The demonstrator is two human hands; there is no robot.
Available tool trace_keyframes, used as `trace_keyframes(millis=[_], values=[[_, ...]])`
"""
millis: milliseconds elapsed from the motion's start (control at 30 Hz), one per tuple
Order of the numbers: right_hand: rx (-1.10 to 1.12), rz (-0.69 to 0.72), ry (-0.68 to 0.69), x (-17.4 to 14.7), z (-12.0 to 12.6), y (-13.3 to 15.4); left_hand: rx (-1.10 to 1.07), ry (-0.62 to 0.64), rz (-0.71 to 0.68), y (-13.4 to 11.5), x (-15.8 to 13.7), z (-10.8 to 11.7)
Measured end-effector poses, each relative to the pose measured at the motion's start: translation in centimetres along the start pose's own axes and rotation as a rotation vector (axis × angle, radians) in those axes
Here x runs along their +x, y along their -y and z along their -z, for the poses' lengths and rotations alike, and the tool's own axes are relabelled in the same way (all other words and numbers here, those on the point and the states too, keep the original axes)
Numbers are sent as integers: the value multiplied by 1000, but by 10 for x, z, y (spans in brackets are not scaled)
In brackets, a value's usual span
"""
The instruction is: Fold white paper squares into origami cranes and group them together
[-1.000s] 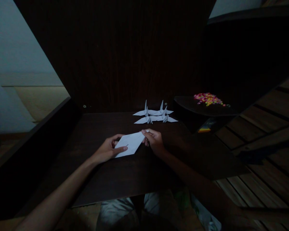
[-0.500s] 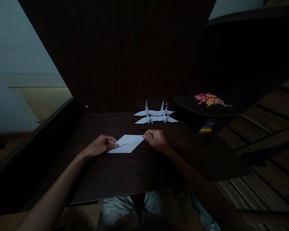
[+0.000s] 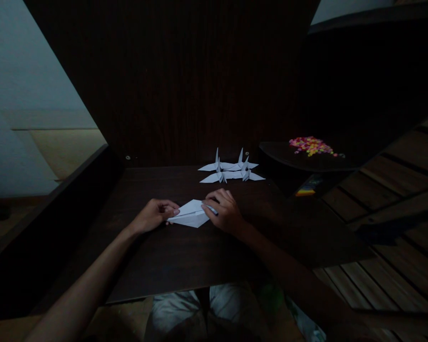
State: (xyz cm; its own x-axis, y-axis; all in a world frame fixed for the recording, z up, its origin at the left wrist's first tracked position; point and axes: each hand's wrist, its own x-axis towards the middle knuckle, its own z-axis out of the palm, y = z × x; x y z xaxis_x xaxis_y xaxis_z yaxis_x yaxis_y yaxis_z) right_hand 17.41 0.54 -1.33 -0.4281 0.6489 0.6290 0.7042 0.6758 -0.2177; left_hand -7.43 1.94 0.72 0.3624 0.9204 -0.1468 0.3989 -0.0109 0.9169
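Observation:
A folded white sheet of paper point(image 3: 192, 218), long and kite-like with a slit along its middle, lies on the dark wooden desk point(image 3: 185, 261). Its left tip is pinched between the thumb and fingers of my left hand point(image 3: 153, 214). Over the right end my right hand point(image 3: 225, 211) is closed, thumb and fingers on the folded edge; that tip is partly hidden beneath the fingers. Just behind the paper stand several white origami pieces point(image 3: 231, 175) with pointed ends, set in two rows.
To the right, a small raised shelf point(image 3: 278, 156) bears a pile of tiny pink, yellow and orange pieces point(image 3: 312, 146). A tall dark panel point(image 3: 199, 85) rises at the back, and a low side board point(image 3: 67, 204) bounds the left. Below the front edge are my legs point(image 3: 178, 304).
The paper has gone from a broad slanted diamond to a narrower kite-like shape. My right hand has shifted slightly left, from pinching the far corner to covering the right end.

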Motion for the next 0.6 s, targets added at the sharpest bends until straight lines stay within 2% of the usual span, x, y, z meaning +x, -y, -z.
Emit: trace_keyframes(millis=[67,167,333,500,600], values=[[42,113,46,-1,-5,5,-7,5,6,0,0,-2],[70,166,106,-2,-10,8,-35,10,13,1,1,-3],[53,143,173,-4,-15,4,-104,54,58,1,2,-2],[42,110,200,-6,-19,1,-167,32,119,-4,1,0],[16,70,193,-6,-19,2,-153,63,111,-5,-1,4]])
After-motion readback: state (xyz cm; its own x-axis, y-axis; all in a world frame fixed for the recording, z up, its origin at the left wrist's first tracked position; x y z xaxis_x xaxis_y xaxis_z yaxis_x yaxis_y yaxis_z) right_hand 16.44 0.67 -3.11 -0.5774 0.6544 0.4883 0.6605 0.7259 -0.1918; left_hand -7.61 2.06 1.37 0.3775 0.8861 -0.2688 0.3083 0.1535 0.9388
